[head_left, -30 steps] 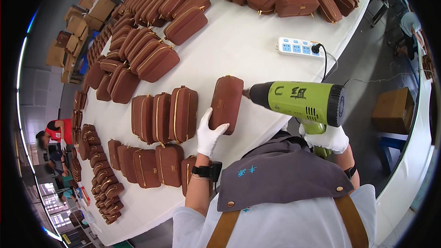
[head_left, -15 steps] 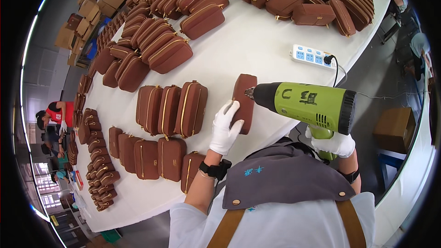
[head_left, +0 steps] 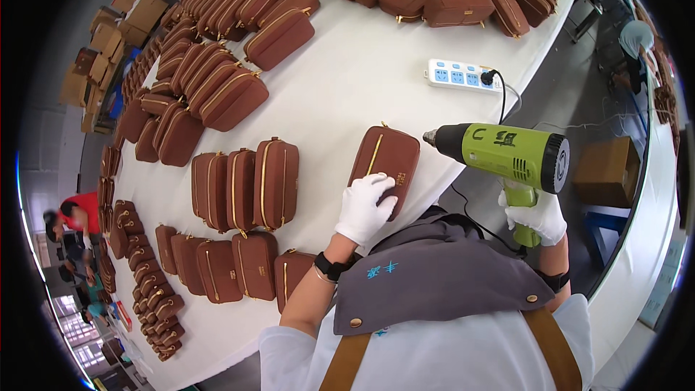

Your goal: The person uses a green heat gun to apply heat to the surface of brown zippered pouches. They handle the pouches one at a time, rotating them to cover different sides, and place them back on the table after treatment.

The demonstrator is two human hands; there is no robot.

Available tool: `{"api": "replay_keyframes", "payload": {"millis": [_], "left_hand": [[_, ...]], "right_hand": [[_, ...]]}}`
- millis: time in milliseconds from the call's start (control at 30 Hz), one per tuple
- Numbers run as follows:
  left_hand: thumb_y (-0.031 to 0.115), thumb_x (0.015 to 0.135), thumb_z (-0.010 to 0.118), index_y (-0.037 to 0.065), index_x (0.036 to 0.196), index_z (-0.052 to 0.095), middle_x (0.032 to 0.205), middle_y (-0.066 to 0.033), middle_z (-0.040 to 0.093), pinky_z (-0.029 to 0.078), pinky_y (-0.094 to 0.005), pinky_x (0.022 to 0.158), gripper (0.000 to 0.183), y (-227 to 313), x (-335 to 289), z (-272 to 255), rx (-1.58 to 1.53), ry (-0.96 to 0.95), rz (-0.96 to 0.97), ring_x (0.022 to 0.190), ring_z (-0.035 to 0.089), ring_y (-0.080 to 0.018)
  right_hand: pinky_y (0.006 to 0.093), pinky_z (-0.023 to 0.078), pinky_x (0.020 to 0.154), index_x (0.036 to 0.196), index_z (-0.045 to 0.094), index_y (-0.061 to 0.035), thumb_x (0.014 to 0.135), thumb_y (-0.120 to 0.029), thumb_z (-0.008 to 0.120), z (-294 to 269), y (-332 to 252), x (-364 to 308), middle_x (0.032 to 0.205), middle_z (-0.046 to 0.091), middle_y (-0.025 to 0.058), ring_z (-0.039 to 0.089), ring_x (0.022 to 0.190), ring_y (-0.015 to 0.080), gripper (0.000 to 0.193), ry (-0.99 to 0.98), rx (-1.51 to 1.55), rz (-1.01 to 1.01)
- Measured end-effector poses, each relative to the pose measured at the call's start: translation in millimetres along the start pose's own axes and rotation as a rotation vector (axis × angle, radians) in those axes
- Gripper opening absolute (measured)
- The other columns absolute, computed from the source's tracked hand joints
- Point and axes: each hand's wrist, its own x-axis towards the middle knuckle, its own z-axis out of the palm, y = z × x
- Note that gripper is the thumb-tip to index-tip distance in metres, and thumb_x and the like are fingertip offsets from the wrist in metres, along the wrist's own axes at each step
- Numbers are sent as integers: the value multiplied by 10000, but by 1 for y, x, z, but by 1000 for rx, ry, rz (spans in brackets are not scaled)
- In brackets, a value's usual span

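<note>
A brown zip pouch [head_left: 394, 156] lies on the white table in front of me, its broad face with a gold zip and small gold marks turned up. My left hand [head_left: 365, 208], in a white glove, holds it by the near end with curled fingers. My gloved right hand [head_left: 541, 221] is wrapped round the handle of a green and black heat gun [head_left: 510, 148]. The metal nozzle points left and sits just beside the pouch's right far corner, apart from it. The undersides of the fingers are hidden.
Rows of brown pouches [head_left: 275, 181] stand at the left and far side of the white table [head_left: 326, 101]. A power strip [head_left: 460, 74] with a black plug lies near the right edge. Beyond are a cardboard box [head_left: 607, 172], stacked boxes [head_left: 105, 40] and other people.
The pouch has turned from its narrow side to its broad zipped face. My left hand now grips its near end. The nozzle has come away from it slightly; the view has shifted.
</note>
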Motion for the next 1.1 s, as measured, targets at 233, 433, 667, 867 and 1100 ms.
{"api": "replay_keyframes", "payload": {"millis": [233, 433, 667, 867, 1100], "left_hand": [[366, 792, 729, 131, 1173, 651, 1207, -117, 622, 424, -492, 960, 454, 6, 88, 20, 469, 114, 112, 1207, 509, -312], [421, 890, 623, 184, 990, 738, 1055, -9, 677, 449, -442, 872, 281, -27, 118, 44, 297, 20, -39, 1066, 571, -284], [503, 858, 639, 170, 966, 739, 1073, -29, 674, 466, -446, 881, 365, -10, 118, 45, 505, 45, 7, 1056, 589, -277], [423, 916, 581, 101, 949, 724, 1025, -133, 683, 489, -444, 854, 354, -33, 130, 51, 379, 35, -92, 1003, 609, -323], [260, 967, 504, -41, 1019, 683, 971, -157, 704, 474, -351, 838, 354, -80, 131, 19, -340, 93, -348, 922, 651, -254]], "right_hand": [[268, 513, 546, 1181, 573, 7, 698, 47, 702, 2, -1, -12, 859, 644, 53, 600, 656, 115, 501, 24, 34, 14], [273, 519, 551, 1233, 544, 11, 704, 48, 690, -11, 22, -19, 888, 638, 67, 604, 686, 124, 550, 27, 45, -46], [275, 508, 664, 1203, 582, -1, 690, 48, 719, -17, 28, -21, 900, 644, 44, 601, 782, 119, 533, -24, 146, 6], [273, 518, 558, 1128, 607, 7, 705, 62, 724, -14, 32, -19, 843, 651, 50, 609, 649, 112, 442, -17, 190, -82], [274, 520, 564, 1102, 608, 2, 703, 58, 727, -16, 34, -19, 832, 646, 47, 607, 648, 113, 420, -71, 240, -24]]}}
